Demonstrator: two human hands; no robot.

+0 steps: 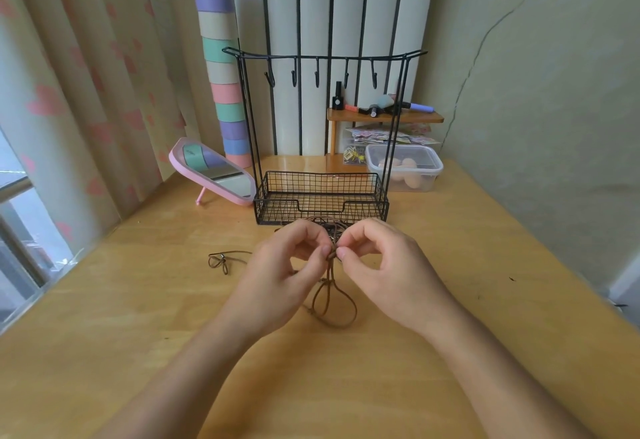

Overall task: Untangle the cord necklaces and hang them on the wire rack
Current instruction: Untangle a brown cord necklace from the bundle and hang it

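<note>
1. Surface (450,352): pale wood, carrying every item below.
2. Wire rack (277,211): black, upright, set at the far middle of the surface. Mesh basket at the base, cross-bar at the top with five hooks (316,78). All five hooks are bare and nothing hangs from the rack.
3. Mirror (214,171): pink frame, tilted back on its stand, left of the rack.
4. Lidded plastic box (405,170): clear, right of the rack and behind it.
5. Left hand (280,272) and right hand (384,265): raised just in front of the basket, fingertips nearly meeting. Each pinches the same knot between thumb and forefinger.
6. Cord necklaces (331,267): brown and bunched together. The tangle sits between the two hands, with more coils behind the fingers. One loop droops toward the surface below the knot.
7. Stray cord end (218,262): small looped tail lying on the surface left of the left hand. Whether it belongs to the same bundle cannot be told.

Progress, as judged: early. The untangling is in hand, no necklace is yet separated, and all the hanging is left to do.
</note>
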